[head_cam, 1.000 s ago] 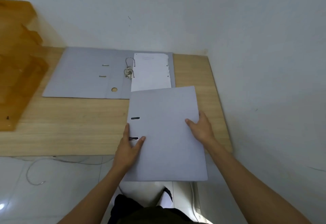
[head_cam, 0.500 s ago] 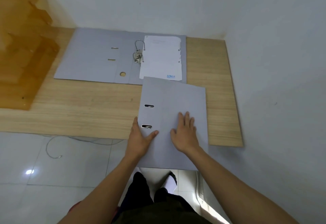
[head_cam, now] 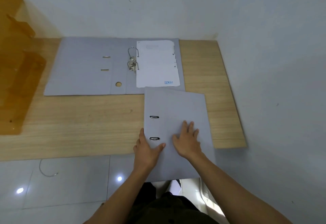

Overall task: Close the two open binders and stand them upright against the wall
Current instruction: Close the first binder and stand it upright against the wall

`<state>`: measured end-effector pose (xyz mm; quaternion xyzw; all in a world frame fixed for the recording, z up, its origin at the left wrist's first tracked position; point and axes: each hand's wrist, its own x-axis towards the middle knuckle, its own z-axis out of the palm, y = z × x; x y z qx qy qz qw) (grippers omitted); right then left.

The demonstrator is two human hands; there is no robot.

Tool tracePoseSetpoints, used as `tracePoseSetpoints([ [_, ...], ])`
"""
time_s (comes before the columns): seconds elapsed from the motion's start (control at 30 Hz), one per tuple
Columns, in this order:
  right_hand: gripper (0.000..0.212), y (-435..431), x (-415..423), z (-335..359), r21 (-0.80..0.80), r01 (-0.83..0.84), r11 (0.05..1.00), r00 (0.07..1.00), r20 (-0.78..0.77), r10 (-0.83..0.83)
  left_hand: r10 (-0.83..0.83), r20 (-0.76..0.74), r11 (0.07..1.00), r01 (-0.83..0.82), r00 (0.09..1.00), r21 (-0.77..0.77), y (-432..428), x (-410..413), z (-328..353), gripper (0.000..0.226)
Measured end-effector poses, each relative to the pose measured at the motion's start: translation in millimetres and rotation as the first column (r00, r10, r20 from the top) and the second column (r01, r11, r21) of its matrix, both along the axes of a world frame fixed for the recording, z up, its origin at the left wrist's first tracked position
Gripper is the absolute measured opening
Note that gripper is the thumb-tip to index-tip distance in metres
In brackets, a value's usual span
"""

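A closed grey binder (head_cam: 187, 105) lies flat at the table's front right, its near end hanging over the edge. My left hand (head_cam: 147, 149) grips its spine edge, thumb on the cover beside the lower metal slot. My right hand (head_cam: 187, 140) rests flat on the cover, fingers spread. Behind it an open grey binder (head_cam: 84, 67) lies flat against the back wall, with its ring mechanism (head_cam: 132, 61) up and a white sheet (head_cam: 157, 65) on its right half.
The wooden table (head_cam: 79, 123) sits in a corner, white walls behind and to the right. An orange plastic rack (head_cam: 15, 75) stands at the left end. White floor tiles and a thin cable (head_cam: 45, 172) lie below the front edge.
My right hand has shifted from the binder's right edge to lie flat on the cover's middle. The closed binder sits a little nearer to me; the left hand keeps its grip.
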<state>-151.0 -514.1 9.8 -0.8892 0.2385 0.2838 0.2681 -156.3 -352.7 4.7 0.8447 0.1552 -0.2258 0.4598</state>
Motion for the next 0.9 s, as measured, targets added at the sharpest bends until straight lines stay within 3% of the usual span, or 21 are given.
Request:
tracePoseSetpoints([
  [0.13, 0.076, 8.8, 17.2, 1.6, 0.066, 0.01, 0.998, 0.998, 0.055, -0.013, 0.035, -0.028, 0.999, -0.036, 0.999, -0.037, 4.8, 9.9, -0.7, 0.091],
  [0.3, 0.058, 12.1, 4.0, -3.6, 0.25, 0.049, 0.967, 0.959, 0.258, -0.116, 0.235, -0.168, 0.928, -0.272, 0.957, -0.255, 8.1, 40.1, 3.7, 0.074],
  [0.43, 0.06, 16.5, -11.0, -7.7, 0.267, 0.084, 0.96, 0.966, 0.215, -0.144, 0.288, -0.312, 0.894, -0.371, 0.906, -0.252, 1.5, 61.2, 6.8, 0.081],
  [0.5, 0.06, 23.9, -7.7, -1.3, 0.277, 0.116, 0.954, 0.968, 0.186, -0.171, 0.272, -0.408, 0.843, -0.42, 0.872, -0.335, -1.9, 66.3, 8.6, 0.083],
  [0.57, 0.06, 31.3, -1.2, 9.4, 0.28, 0.147, 0.949, 0.953, 0.217, -0.212, 0.212, -0.5, 0.755, -0.465, 0.84, -0.462, -8.0, 69.2, 15.8, 0.074],
  [0.67, 0.059, 29.4, 12.5, 36.7, 0.216, 0.225, 0.95, 0.909, 0.305, -0.284, -0.021, -0.561, 0.667, -0.406, 0.828, -0.625, -22.8, 75.7, 26.1, 0.071],
  [0.73, 0.059, 20.1, 20.6, 56.3, 0.233, 0.274, 0.933, 0.876, 0.339, -0.342, -0.126, -0.521, 0.628, -0.339, 0.844, -0.701, -34.0, 80.8, 44.2, 0.07],
  [0.83, 0.064, 8.7, 32.1, 83.8, 0.344, 0.29, 0.893, 0.832, 0.371, -0.413, -0.262, -0.436, 0.498, -0.266, 0.861, -0.825, -47.5, 93.2, 72.4, 0.065],
  [0.9, 0.071, 1.4, 40.0, 102.8, 0.436, 0.306, 0.846, 0.776, 0.4, -0.487, -0.319, -0.34, 0.482, -0.157, 0.885, -0.862, -55.4, 103.3, 91.5, 0.057],
])
